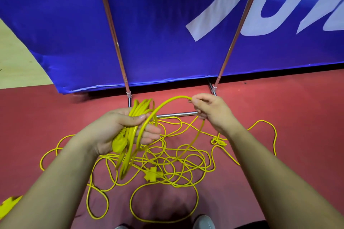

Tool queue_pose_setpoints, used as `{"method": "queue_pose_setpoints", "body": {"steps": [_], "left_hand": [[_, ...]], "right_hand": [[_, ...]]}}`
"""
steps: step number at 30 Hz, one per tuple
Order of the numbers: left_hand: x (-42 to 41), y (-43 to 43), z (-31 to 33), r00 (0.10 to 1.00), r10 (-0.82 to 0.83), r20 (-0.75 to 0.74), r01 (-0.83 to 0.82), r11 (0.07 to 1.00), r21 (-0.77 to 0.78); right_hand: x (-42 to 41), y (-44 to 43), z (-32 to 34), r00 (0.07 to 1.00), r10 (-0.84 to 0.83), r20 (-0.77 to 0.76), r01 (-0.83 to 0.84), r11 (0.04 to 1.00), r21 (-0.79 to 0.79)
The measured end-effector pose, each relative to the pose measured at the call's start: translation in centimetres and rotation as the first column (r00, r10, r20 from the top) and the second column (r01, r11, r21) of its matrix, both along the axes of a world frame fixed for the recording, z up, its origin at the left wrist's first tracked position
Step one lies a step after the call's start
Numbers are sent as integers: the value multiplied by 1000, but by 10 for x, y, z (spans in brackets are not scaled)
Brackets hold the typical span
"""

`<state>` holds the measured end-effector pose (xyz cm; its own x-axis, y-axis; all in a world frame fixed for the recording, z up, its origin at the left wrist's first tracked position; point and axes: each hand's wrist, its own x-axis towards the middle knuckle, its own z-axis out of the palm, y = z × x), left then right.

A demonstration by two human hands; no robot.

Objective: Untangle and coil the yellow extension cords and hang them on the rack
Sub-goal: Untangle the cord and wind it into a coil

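Left hand (119,126) grips the gathered coil (143,105); right hand (210,109) pinches the next loop (167,101), arched between them. Remaining cord (151,174) lies tangled on the floor (55,109) before the rack (176,114). Equal loops, fed slack-first, should avoid tightening knots.

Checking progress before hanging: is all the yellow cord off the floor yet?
No, tangled yellow cord lies on the red floor below the coil in the left hand.

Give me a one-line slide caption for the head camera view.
Left hand holds a yellow coil, right hand pinches the next loop, tangled cord on the red floor.
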<state>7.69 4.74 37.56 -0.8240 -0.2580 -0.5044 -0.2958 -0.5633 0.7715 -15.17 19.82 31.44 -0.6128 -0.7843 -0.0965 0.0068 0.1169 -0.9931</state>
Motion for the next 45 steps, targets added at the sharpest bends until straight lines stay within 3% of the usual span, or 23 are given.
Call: {"method": "queue_pose_setpoints", "body": {"steps": [4,7,9,11,14,18,20,23,25,27,30,32,34,38,41,45], "left_hand": [[-2,3,-1,999,-35,-22,36,999,35],[-3,4,-4,995,-81,-52,81,997,-1],[-3,2,-6,988,-113,-108,111,994,-25],[-3,-1,-8,978,-74,-197,76,997,3],[-1,-5,-8,960,23,-279,-11,999,44],[3,-6,-6,971,39,-235,-39,999,5],[5,-7,-4,989,24,-144,-30,999,-34],[6,-4,-2,998,19,-55,-21,999,-38],[4,-2,0,999,9,-43,-10,1000,-22],[2,0,0,999,0,-42,0,1000,-19],[1,1,-3,998,-31,-54,27,998,-57],[1,1,-6,994,-93,-65,88,994,-69],[1,2,-8,982,-163,-98,157,986,-60],[0,2,-10,968,-117,-221,134,989,63],[2,-4,-10,967,-68,-245,85,995,58],[7,-9,-12,984,-65,-164,66,998,5]], "right_hand": [[24,-1,45,935,226,-273,-201,973,115],[56,-14,69,816,443,-372,-414,896,159],[67,-21,70,774,468,-428,-440,882,169],[58,-21,58,763,490,-421,-436,872,223],[29,-10,22,777,571,-264,-478,809,340],[11,8,-25,863,467,-195,-374,848,377],[8,9,-32,959,281,-44,-264,937,230],[5,-1,-19,998,46,43,-48,998,43],[9,-7,-1,1000,7,-30,-6,1000,19],[20,-10,18,973,136,-184,-124,990,72],[44,-15,47,832,421,-360,-363,905,220],[59,-20,60,735,500,-457,-424,866,267],[68,-23,68,697,510,-504,-447,859,251],[47,-16,47,717,545,-434,-438,837,328],[13,1,5,786,541,-300,-388,809,442],[-6,22,-38,913,393,-113,-332,873,356]]}}
